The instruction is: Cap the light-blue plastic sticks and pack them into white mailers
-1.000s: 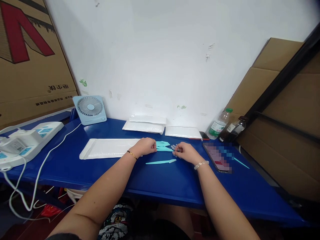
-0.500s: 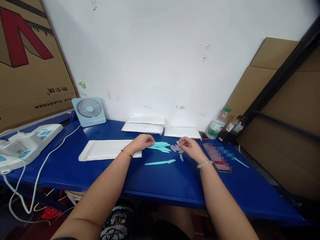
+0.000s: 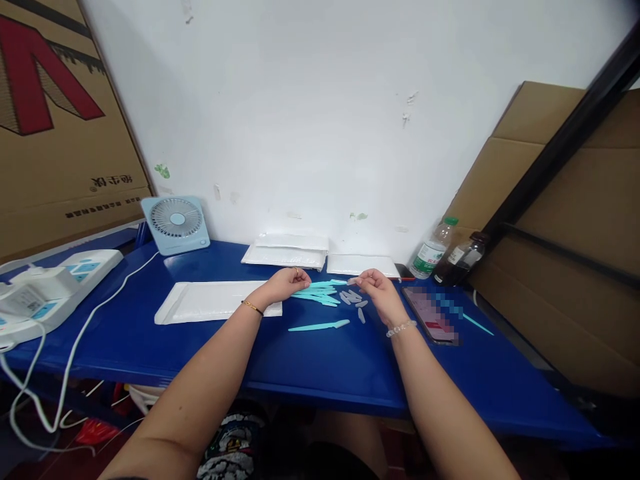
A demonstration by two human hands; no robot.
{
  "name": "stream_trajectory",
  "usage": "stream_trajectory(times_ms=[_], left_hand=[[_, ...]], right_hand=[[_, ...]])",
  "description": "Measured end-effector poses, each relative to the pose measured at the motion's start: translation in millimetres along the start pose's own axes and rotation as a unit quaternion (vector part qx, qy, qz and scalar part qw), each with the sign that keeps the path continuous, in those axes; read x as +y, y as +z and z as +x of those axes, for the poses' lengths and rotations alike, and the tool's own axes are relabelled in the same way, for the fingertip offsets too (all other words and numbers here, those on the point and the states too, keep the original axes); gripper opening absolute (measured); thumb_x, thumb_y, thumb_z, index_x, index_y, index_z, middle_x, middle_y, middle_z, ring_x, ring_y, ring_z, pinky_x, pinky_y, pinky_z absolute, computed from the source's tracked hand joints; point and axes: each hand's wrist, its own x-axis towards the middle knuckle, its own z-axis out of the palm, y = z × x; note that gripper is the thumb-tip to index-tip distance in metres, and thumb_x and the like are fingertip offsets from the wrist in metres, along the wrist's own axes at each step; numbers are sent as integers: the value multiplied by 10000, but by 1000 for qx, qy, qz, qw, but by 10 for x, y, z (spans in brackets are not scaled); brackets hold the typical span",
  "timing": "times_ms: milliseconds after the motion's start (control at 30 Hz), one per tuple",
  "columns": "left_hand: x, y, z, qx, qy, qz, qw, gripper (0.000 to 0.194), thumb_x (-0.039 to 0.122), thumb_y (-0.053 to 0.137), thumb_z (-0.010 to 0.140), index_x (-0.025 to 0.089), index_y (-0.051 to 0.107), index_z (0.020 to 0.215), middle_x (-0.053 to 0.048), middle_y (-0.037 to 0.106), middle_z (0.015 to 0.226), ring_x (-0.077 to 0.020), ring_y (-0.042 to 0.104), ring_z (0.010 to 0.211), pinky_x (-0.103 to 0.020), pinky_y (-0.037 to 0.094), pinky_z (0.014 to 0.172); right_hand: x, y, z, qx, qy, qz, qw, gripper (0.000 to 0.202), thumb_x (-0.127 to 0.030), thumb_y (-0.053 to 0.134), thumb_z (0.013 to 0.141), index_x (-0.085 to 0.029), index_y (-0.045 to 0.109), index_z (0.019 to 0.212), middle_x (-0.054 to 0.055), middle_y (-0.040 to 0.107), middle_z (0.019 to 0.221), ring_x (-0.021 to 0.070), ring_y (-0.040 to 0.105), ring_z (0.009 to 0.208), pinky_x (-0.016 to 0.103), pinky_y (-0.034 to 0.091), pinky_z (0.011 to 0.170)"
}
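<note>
My left hand pinches the thin end of a teal eyebrow razor, whose blade end points right. In my right hand a small translucent blade cap is pinched, right at the razor's blade end; whether it is around the blade I cannot tell. Below the held one, several more teal razors lie in a loose pile. Several loose caps are scattered between that pile and my right hand. A single razor lies apart, nearer the table's front.
A white padded envelope lies left, partly under my left wrist. More envelopes stand by the wall. A blue fan and a power strip are left. Right are a phone, a green-capped bottle and a dark bottle.
My left hand has raised one razor slightly from the pile. My right hand has moved left with a cap, bringing it to the razor's blade end.
</note>
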Motion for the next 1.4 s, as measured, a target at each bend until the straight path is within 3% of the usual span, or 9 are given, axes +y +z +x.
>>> stream_trajectory(times_ms=[433, 633, 767, 867, 933, 1100, 1200, 1300, 1400], left_hand=[[-13, 61, 36, -18, 11, -6, 1000, 365, 479, 576, 735, 142, 625, 863, -22, 595, 734, -130, 515, 655, -238, 399, 600], [-21, 176, 3, -86, 18, 35, 996, 314, 456, 630, 684, 171, 656, 813, -8, 609, 697, -128, 518, 624, -222, 386, 567], [7, 168, -45, -139, 25, 72, 987, 305, 461, 637, 686, 193, 681, 823, -9, 610, 680, -135, 527, 611, -221, 376, 542], [-34, 140, -26, -70, 32, 148, 986, 321, 445, 654, 672, 203, 679, 881, -23, 612, 762, -155, 546, 665, -233, 379, 577], [-82, 129, 5, -14, 44, 210, 977, 282, 398, 655, 674, 210, 674, 883, -34, 609, 833, -172, 555, 732, -243, 380, 634], [-149, 137, 56, 4, 52, 256, 965, 103, 285, 594, 736, 214, 657, 776, -34, 622, 813, -180, 559, 751, -261, 363, 688], [-136, 143, 55, 16, 66, 276, 959, 156, 292, 527, 790, 204, 645, 736, -40, 636, 794, -185, 561, 741, -272, 348, 693], [-110, 135, 43, 22, 78, 285, 955, 225, 313, 467, 826, 200, 634, 728, -47, 641, 788, -189, 562, 734, -273, 339, 673], [-92, 124, 30, 14, 76, 238, 968, 249, 356, 444, 840, 207, 627, 761, -39, 643, 816, -180, 560, 716, -261, 345, 638]], right_hand=[[30, 107, -20, -25, 20, -10, 999, 332, -476, 718, 668, -194, 562, 750, 4, 653, 653, 142, 595, 623, 272, 455, 633], [-21, 70, -48, -101, 59, -17, 993, 331, -435, 750, 626, -178, 564, 718, 37, 691, 701, 154, 624, 659, 273, 459, 647], [-12, -85, -52, -159, 56, -140, 976, 310, -467, 700, 660, -175, 601, 694, 29, 673, 670, 151, 599, 622, 255, 436, 578], [43, -207, -46, -95, 42, -300, 948, 291, -461, 690, 651, -182, 621, 607, 12, 632, 578, 128, 533, 528, 236, 367, 487], [89, -246, -43, -94, 68, -360, 926, 247, -407, 723, 603, -188, 619, 552, 10, 621, 533, 130, 519, 498, 239, 344, 462], [146, -195, -56, -142, 93, -365, 915, 131, -272, 716, 578, -194, 617, 543, 15, 637, 542, 153, 546, 512, 258, 379, 485], [140, -162, -68, -139, 75, -377, 913, 128, -241, 699, 594, -193, 599, 530, 16, 634, 556, 155, 552, 531, 261, 386, 497], [121, -153, -62, -121, 66, -333, 933, 147, -268, 694, 632, -191, 587, 568, 10, 616, 540, 143, 547, 503, 256, 396, 481], [85, -142, -38, -59, 53, -175, 981, 206, -371, 669, 707, -192, 567, 711, 4, 618, 560, 143, 585, 504, 263, 459, 502]])
